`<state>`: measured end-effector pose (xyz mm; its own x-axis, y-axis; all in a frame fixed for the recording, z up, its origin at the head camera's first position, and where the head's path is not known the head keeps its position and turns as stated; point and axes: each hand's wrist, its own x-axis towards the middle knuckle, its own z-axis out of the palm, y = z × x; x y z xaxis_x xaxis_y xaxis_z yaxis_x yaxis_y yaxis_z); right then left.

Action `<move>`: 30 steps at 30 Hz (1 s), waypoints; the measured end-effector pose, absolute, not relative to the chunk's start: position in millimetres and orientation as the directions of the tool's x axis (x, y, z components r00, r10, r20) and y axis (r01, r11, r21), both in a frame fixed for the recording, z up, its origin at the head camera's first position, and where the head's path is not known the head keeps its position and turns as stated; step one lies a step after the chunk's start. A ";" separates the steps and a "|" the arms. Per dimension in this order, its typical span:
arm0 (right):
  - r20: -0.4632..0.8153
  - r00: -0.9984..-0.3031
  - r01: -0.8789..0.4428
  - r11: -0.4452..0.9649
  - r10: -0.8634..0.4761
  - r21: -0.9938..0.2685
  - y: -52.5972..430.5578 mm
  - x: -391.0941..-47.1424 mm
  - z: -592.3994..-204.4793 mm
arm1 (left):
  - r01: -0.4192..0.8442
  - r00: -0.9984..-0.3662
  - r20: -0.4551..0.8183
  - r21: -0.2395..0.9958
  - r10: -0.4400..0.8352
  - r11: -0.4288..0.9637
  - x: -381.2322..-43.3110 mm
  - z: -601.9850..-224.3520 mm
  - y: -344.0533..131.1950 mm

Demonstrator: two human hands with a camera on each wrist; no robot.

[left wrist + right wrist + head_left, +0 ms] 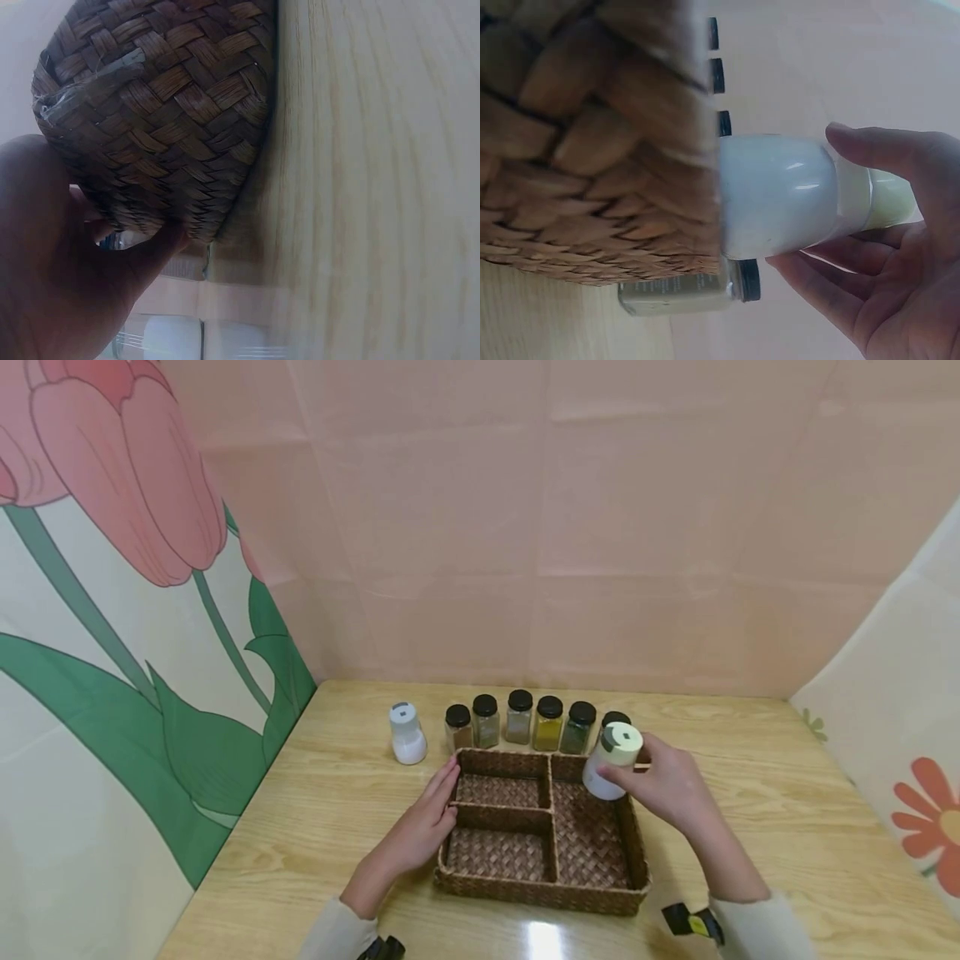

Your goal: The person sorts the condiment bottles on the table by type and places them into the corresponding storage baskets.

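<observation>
My right hand [671, 781] grips a white shaker jar [602, 777] with a pale yellow-green lid, thumb on one side and fingers on the other. The jar is upright at the far right part of a brown woven basket [540, 893], overlapping its right compartment in the head view. My left hand [420, 827] holds the basket's left side near the far corner, the thumb at the rim and fingers along the outer wall. In the left wrist view, a finger lies low against the weave [172, 112]. The basket has three compartments, whose visible floors are bare.
Behind the basket stands a row of several small glass spice jars [548, 727] with black lids; one is partly hidden by the held jar. Another white shaker jar [408, 739] with a light blue-grey lid stands left of them. A pink cloth [540, 568] hangs behind the wooden table [757, 793].
</observation>
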<state>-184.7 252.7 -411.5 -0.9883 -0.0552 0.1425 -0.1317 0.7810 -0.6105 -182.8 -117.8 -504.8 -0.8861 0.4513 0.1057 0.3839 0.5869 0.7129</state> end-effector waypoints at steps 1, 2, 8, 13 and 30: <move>0.141 -0.988 -0.131 0.780 -0.056 -0.611 252.2 -185.2 -412.9 | 0.386 -0.885 0.109 0.713 0.452 0.585 -182.6 -504.6 -117.6; 0.139 -0.989 -0.131 0.781 -0.058 -0.611 251.5 -185.5 -414.2 | 0.385 -0.885 0.107 0.715 0.452 0.584 -182.5 -504.3 -117.5; 0.140 -0.987 -0.145 0.782 -0.075 -0.606 249.1 -188.9 -422.3 | 0.382 -0.887 0.106 0.714 0.450 0.586 -181.7 -503.4 -116.8; 0.143 -0.986 -0.160 0.773 -0.090 -0.614 246.9 -191.0 -426.9 | 0.389 -0.885 0.113 0.712 0.452 0.584 -181.3 -502.8 -116.9; 0.120 -0.984 -0.176 0.777 -0.130 -0.605 240.2 -199.2 -442.2 | 0.393 -0.884 0.116 0.707 0.452 0.588 -181.3 -503.4 -117.4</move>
